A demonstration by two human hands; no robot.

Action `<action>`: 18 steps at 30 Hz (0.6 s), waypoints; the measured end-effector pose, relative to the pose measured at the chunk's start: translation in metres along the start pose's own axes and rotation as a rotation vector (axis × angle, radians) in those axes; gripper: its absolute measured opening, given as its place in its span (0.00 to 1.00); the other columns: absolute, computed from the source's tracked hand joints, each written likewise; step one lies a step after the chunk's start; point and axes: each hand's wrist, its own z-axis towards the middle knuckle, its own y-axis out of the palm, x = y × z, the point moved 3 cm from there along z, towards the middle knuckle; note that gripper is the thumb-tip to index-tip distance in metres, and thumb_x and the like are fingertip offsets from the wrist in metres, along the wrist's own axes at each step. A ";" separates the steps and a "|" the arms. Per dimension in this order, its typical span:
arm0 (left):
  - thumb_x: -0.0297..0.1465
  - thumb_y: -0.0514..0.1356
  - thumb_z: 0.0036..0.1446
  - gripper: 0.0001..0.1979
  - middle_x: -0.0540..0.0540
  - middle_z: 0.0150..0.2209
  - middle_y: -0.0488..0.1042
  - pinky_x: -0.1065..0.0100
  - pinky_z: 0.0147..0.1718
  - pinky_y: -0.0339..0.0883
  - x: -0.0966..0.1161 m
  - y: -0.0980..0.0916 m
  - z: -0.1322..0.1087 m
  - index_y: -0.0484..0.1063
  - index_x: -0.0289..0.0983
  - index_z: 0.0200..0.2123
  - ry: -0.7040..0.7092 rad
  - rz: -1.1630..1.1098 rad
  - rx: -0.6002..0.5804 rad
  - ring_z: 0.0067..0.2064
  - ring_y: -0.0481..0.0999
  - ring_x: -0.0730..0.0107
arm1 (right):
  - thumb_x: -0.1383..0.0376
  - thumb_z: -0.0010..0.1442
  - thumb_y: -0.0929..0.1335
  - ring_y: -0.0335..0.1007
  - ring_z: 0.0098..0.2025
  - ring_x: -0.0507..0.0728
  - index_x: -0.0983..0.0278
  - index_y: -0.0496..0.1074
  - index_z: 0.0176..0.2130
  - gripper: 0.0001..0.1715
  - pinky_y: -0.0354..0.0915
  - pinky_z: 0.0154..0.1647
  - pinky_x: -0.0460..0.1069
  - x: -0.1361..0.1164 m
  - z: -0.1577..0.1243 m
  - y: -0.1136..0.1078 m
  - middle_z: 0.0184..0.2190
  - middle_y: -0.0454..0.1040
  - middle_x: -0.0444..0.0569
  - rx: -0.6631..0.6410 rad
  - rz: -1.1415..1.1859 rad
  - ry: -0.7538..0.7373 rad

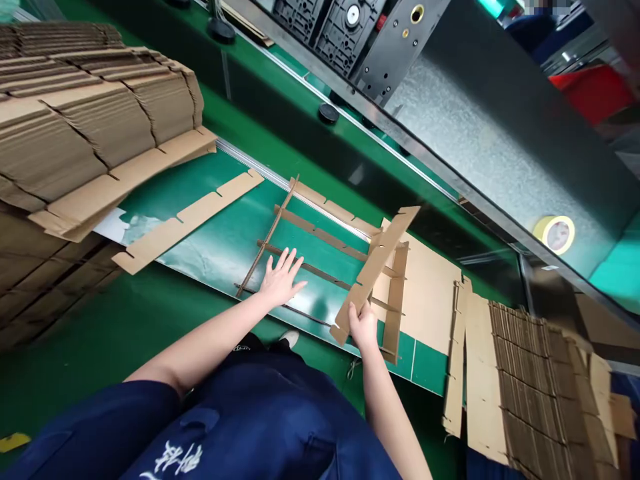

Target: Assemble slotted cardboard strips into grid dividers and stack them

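My right hand (363, 325) grips the near end of a slotted cardboard strip (376, 263), which is tilted above a partly interlocked cardboard divider grid (333, 240). Spread fingers and an open palm show on my left hand (283, 279), over the grid's left part; whether it touches the strips there I cannot tell. Long strips in the grid run between a cross strip (267, 237) on the left and another cross strip (396, 303) on the right. Part of the right side is hidden behind the held strip.
A loose slotted strip (193, 220) lies on the green table (225, 243) to the left. Stacked cardboard strips (105, 120) rise at far left, with another stack (530, 380) at right. Beyond, a metal-edged shelf holds black plastic parts (345, 33) and a tape roll (555, 233).
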 end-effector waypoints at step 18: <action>0.43 0.50 0.60 0.36 0.41 0.70 0.35 0.38 0.62 0.34 -0.003 0.011 -0.002 0.42 0.40 0.68 0.024 0.053 -0.045 0.69 0.30 0.48 | 0.57 0.62 0.57 0.74 0.34 0.60 0.65 0.66 0.43 0.19 0.65 0.33 0.49 -0.007 0.009 0.048 0.31 0.77 0.52 -0.106 -0.111 -0.052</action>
